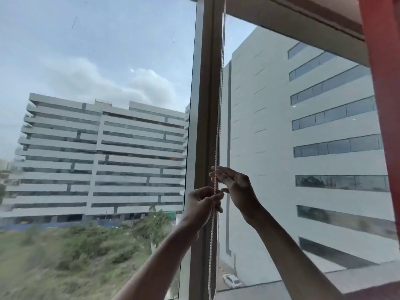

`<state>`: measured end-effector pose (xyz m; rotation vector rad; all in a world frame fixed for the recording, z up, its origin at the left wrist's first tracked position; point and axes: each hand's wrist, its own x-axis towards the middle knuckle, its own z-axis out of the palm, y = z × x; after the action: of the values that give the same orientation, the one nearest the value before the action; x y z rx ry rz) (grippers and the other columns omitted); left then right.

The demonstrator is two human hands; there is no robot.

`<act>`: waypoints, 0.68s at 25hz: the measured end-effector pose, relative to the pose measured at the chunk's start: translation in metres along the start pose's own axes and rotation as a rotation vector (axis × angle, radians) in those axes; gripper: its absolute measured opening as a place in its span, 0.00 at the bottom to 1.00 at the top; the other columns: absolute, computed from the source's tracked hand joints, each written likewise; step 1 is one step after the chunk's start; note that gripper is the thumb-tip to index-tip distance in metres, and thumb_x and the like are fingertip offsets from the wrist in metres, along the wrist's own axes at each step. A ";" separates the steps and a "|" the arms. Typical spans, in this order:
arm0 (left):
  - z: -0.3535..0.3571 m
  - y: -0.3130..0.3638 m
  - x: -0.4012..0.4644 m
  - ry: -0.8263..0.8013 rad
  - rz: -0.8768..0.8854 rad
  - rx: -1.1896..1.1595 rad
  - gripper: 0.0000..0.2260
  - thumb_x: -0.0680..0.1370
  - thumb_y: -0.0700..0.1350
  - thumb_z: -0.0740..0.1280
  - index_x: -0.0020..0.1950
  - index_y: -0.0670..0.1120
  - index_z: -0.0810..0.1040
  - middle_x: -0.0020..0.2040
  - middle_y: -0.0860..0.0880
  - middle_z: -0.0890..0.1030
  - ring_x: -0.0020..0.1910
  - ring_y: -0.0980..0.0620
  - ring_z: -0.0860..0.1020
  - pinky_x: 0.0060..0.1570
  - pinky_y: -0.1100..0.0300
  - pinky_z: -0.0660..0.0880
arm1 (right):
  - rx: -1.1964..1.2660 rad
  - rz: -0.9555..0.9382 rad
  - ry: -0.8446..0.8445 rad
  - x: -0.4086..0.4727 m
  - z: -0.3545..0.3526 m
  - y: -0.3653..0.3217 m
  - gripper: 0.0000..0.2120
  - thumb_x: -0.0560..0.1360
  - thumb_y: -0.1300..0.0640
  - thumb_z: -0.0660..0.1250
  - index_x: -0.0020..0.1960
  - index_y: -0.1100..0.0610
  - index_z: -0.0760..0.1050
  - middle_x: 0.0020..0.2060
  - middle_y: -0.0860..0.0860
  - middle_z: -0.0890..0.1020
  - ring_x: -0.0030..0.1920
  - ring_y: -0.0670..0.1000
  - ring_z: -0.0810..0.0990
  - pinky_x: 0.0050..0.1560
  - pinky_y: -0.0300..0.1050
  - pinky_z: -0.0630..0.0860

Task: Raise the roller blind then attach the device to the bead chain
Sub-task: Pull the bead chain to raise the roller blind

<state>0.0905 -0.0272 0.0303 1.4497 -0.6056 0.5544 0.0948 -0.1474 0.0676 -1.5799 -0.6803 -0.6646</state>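
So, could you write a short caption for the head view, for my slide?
Both hands, left hand and right hand, grip the bead chain beside the window frame.

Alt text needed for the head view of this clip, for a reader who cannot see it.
Two bare hands hold a white beaded blind chain hanging in front of a grey window frame post: the left hand pinches it lower down, the right hand sits just above with fingers around it. The roller blind's bottom rail is near the top; pale office buildings show outside.
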 end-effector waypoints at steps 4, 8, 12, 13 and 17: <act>-0.014 -0.061 -0.042 0.089 -0.065 0.072 0.08 0.75 0.37 0.72 0.36 0.45 0.84 0.30 0.52 0.81 0.28 0.61 0.76 0.32 0.70 0.71 | -0.006 0.104 0.027 -0.061 0.018 0.055 0.11 0.81 0.60 0.64 0.59 0.62 0.80 0.44 0.58 0.85 0.41 0.41 0.82 0.43 0.31 0.77; -0.022 -0.111 -0.067 0.149 -0.200 -0.004 0.09 0.73 0.37 0.73 0.35 0.48 0.84 0.30 0.53 0.82 0.30 0.59 0.78 0.34 0.68 0.74 | -0.076 0.196 0.141 -0.112 0.029 0.110 0.08 0.79 0.61 0.66 0.55 0.60 0.83 0.47 0.54 0.87 0.45 0.45 0.85 0.45 0.34 0.77; -0.020 -0.147 -0.082 0.182 -0.293 -0.013 0.11 0.75 0.36 0.71 0.34 0.48 0.83 0.28 0.56 0.82 0.28 0.62 0.76 0.31 0.72 0.72 | -0.037 0.321 0.243 -0.148 0.032 0.160 0.07 0.78 0.63 0.67 0.51 0.57 0.83 0.41 0.54 0.86 0.39 0.45 0.84 0.37 0.33 0.76; -0.020 -0.156 -0.085 0.190 -0.307 -0.002 0.12 0.75 0.36 0.71 0.34 0.49 0.83 0.28 0.56 0.81 0.28 0.63 0.75 0.31 0.73 0.71 | -0.027 0.367 0.246 -0.156 0.030 0.175 0.07 0.79 0.62 0.67 0.51 0.55 0.83 0.40 0.52 0.86 0.39 0.44 0.84 0.35 0.32 0.75; -0.023 -0.190 -0.090 0.235 -0.337 0.032 0.12 0.75 0.36 0.70 0.35 0.50 0.83 0.28 0.58 0.79 0.29 0.65 0.74 0.32 0.74 0.69 | -0.016 0.595 0.211 -0.188 0.016 0.245 0.07 0.79 0.60 0.67 0.52 0.56 0.83 0.38 0.48 0.86 0.36 0.43 0.83 0.35 0.34 0.74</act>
<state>0.1542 -0.0123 -0.1702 1.4526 -0.1618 0.4588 0.1544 -0.1655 -0.2357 -1.5919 -0.0326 -0.3794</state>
